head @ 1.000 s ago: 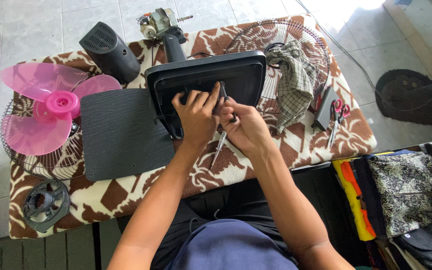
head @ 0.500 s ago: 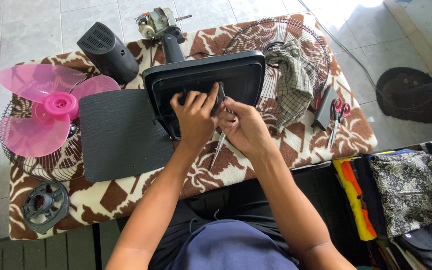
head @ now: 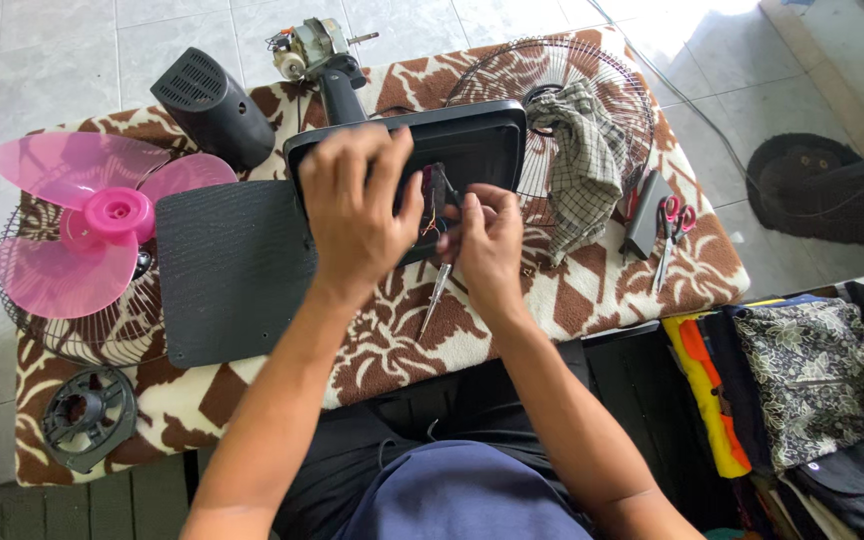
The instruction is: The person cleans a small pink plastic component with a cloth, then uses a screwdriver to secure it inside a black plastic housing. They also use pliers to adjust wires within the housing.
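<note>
Black fan base (head: 472, 135), two hands.

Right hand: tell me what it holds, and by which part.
The right hand pinches a slim metal tool by its upper end; the lower end hangs free over the patterned cloth. What kind of tool it is cannot be told.

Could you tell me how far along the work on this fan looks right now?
Done: pink blade, wire guard and base cover lie removed. In hand: left hand steadies the open base; right hand holds a screwdriver by its wires. Left: everything remains unassembled.
</note>
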